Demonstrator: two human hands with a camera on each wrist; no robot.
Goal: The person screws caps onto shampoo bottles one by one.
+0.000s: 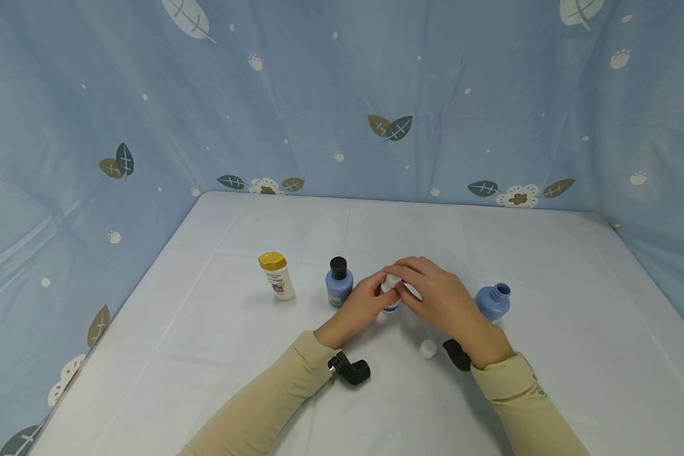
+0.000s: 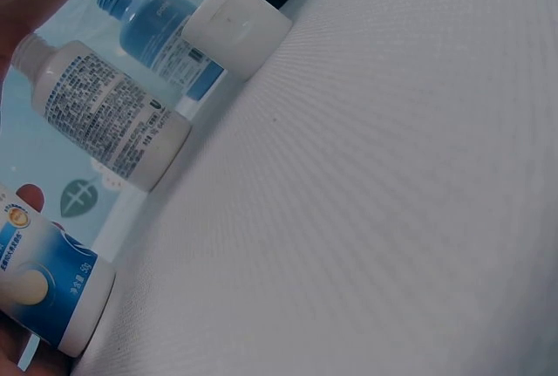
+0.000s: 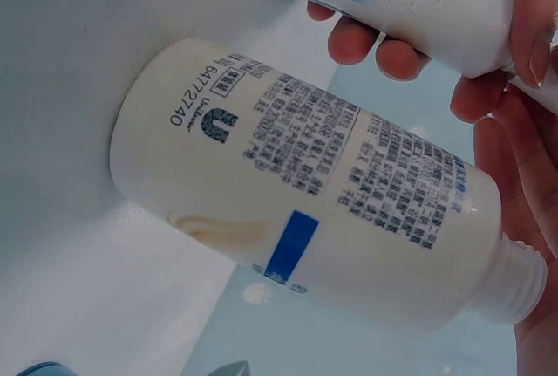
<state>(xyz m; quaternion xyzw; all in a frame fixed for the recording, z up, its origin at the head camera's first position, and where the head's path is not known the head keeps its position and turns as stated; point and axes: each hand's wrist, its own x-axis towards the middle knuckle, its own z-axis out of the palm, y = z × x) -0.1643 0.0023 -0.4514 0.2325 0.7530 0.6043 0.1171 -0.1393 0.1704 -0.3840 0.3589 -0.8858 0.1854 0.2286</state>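
My left hand (image 1: 358, 307) grips a small white Dove bottle (image 3: 392, 1), with its fingers around the bottle's body. At the bottle's top, my right hand (image 1: 440, 297) pinches the white cap (image 1: 391, 282) between thumb and fingers. In the right wrist view, an uncapped white bottle (image 3: 305, 188) stands close by, its threaded neck near the right palm. The right hand hides most of that bottle in the head view. A loose white cap (image 1: 428, 349) lies on the table in front of the hands.
An uncapped blue bottle (image 1: 493, 302) stands beyond the right wrist. Left of the hands are a blue bottle with a black cap (image 1: 339, 282) and a white bottle with a gold cap (image 1: 277, 276). Patterned blue cloth (image 1: 342, 95) hangs behind the white table (image 1: 228, 354).
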